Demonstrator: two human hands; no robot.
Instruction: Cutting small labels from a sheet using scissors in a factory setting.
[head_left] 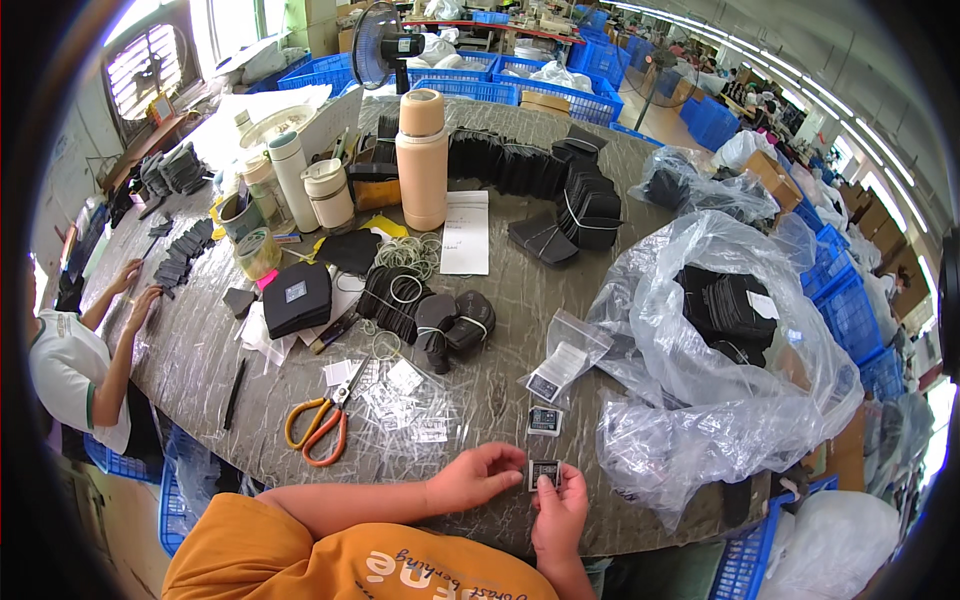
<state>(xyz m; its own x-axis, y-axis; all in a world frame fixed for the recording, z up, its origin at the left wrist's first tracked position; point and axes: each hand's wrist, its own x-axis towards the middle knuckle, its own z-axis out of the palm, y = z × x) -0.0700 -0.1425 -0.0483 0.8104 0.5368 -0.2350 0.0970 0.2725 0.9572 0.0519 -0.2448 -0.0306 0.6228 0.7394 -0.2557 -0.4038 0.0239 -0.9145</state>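
My right hand pinches a small black label with a pale border between thumb and fingers, close to the table's near edge. Just left of it, my left hand is half curled, its thumb and forefinger apart and nothing seen in them. A similar black label or small stack of them lies flat beyond the held one. Past that is a clear plastic bag with more labels inside. Orange-handled scissors rest to the left beside scattered clear and white scraps.
A large clear plastic bag holding black pieces covers the right side. Tied black bundles, a tall peach flask, cups and tape stand farther back. At the left, a co-worker's hands touch dark grey pieces.
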